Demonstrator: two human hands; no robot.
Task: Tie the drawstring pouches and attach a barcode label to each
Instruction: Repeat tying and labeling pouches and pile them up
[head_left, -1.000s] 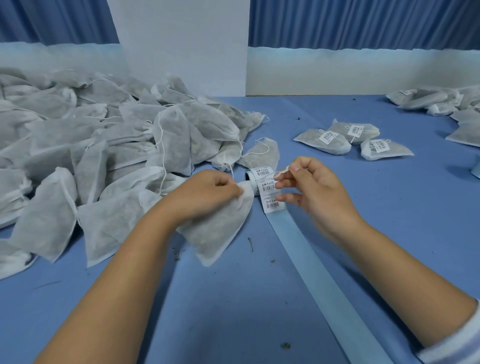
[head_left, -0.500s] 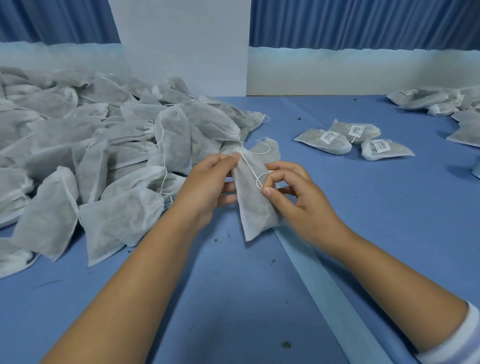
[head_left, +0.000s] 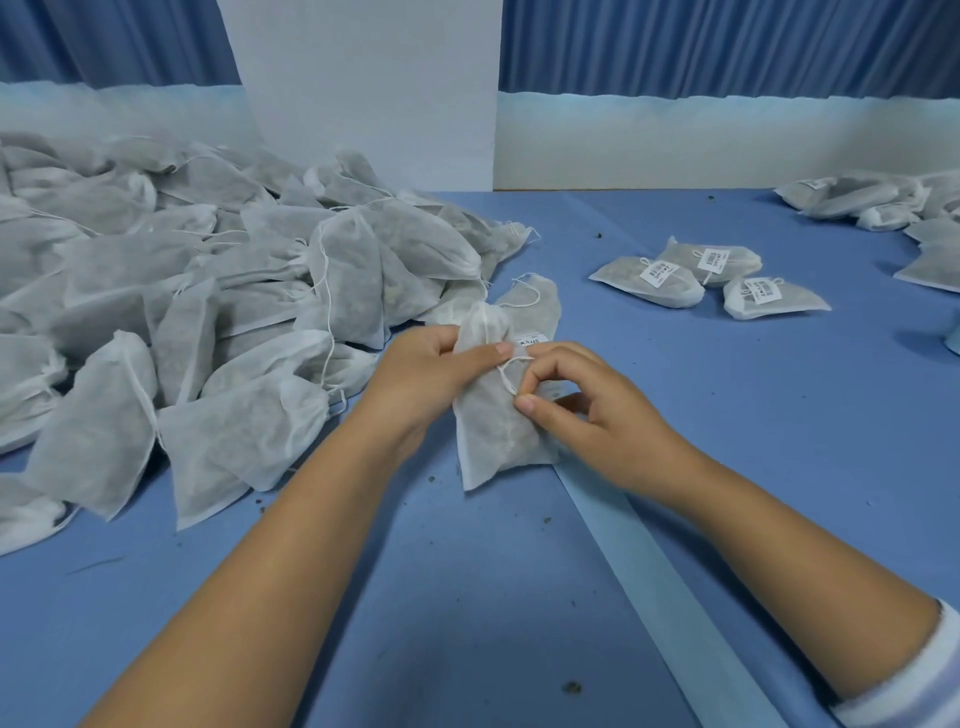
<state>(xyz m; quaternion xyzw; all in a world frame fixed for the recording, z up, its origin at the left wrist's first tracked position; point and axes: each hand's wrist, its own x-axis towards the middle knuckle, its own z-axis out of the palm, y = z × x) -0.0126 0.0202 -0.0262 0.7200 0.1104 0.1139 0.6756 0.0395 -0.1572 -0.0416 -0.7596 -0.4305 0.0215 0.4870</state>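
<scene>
Counts
- Hands: 2, left hand (head_left: 421, 379) and right hand (head_left: 597, 415)
- pouch in work (head_left: 493, 431): 1
- Finished group right of centre: 3, namely first labelled pouch (head_left: 649, 280), second labelled pouch (head_left: 711, 262) and third labelled pouch (head_left: 769, 296), each with one white barcode label
- unlabelled pile (head_left: 182, 312) on the left: overlapping, too many to count
- far-right heap (head_left: 883, 202): cut by the frame edge, number not clear
- backing strip (head_left: 675, 597): 1

Pouch in work
- At the middle of the table (head_left: 467, 649), between both hands, neck up, slightly tilted. Its lower corner is at the table cover; contact not clear.
- Neck gathered into pleats. Dark granular fill shows through the fabric.
- A spare pouch (head_left: 537, 306) lies flat just behind it. A white label edge (head_left: 532, 340) shows between the two; print too small to read.

Grip
- Left hand: fingers curled round the pouch below the neck, thumb pressed on its front.
- Right hand: thumb and forefinger pinch the drawstring (head_left: 506, 376), which forms a small loop against the pouch front.

Materials
- Pouches: thin white non-woven fabric, semi-sheer, matte; rectangular, seamed edges, plump in the middle.
- Drawstring: thin white cord.
- Table cover: blue, matte, scattered dark crumbs.
- Backing strip: pale blue, smooth, flat, running diagonally from the pouch to the lower right.
- sleeve (head_left: 914, 691) on the right arm: striped, soft cuff
</scene>
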